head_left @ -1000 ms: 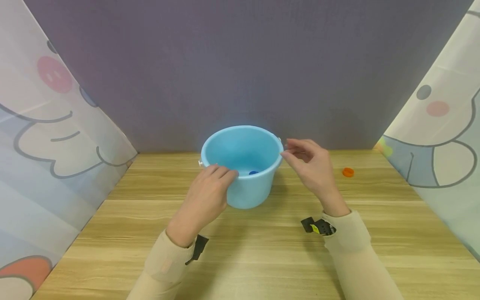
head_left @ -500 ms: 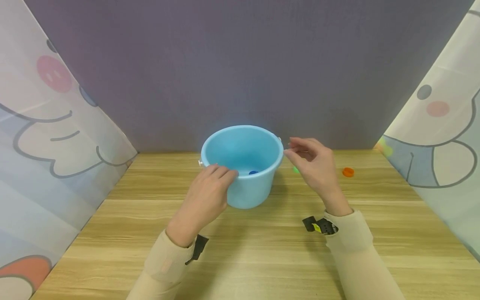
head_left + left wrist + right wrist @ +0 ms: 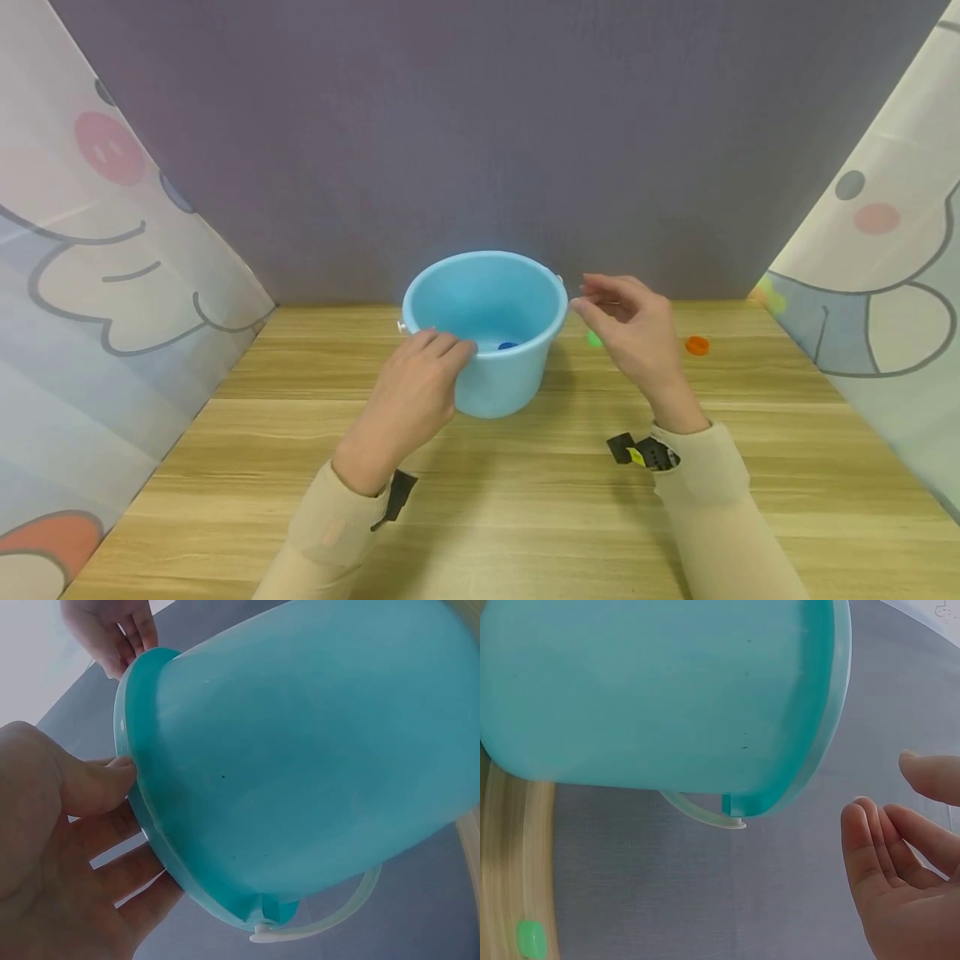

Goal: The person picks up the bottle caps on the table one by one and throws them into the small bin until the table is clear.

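Observation:
A light blue bucket (image 3: 495, 379) with a white handle (image 3: 701, 814) stands upright on the table. My left hand (image 3: 420, 375) grips its near left rim. In the left wrist view, the thumb (image 3: 101, 784) lies against the outside of the rim and the fingers reach over it. Beside the right rim, my right hand (image 3: 633, 333) hovers with loosely bent fingers; the right wrist view shows a gap between thumb and fingertips and nothing held. A small dark blue round piece (image 3: 507, 345) lies inside the bucket, partly hidden by the near rim.
A green cap (image 3: 594, 339) lies on the table right of the bucket, partly behind my right hand. Farther right lies an orange cap (image 3: 697, 345). A grey wall (image 3: 487, 150) rises behind the wooden table (image 3: 525, 517), with cartoon-printed curtains at both sides.
My right hand has shifted slightly right, away from the rim. The green cap, out of sight one second ago, now shows beside it. The left hand and bucket stay put.

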`<state>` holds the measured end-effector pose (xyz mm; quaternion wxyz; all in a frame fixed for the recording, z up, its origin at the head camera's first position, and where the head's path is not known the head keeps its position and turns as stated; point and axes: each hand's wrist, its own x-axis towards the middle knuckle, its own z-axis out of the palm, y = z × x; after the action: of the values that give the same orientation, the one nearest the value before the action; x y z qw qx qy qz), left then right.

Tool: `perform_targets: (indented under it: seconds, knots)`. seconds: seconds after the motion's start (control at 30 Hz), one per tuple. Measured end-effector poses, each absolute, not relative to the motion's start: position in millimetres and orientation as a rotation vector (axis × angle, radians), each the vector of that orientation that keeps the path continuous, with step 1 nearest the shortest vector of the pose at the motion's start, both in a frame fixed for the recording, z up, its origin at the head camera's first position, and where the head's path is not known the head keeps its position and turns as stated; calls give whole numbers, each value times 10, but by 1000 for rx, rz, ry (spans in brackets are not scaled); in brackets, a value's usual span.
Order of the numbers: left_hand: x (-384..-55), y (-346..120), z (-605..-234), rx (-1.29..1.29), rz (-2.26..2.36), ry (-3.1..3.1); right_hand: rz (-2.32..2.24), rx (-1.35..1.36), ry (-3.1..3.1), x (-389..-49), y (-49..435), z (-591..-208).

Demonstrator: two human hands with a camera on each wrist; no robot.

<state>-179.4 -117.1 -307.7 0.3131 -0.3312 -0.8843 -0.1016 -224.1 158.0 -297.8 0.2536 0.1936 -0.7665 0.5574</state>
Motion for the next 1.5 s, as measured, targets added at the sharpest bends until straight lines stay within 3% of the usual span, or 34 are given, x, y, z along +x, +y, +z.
perform_targets:
  seconds: [1.5]
  knots:
    - [-1784,-1168,-3071,-885,-276,-2322,1151,446,-2445,-2602,1812,-3160]
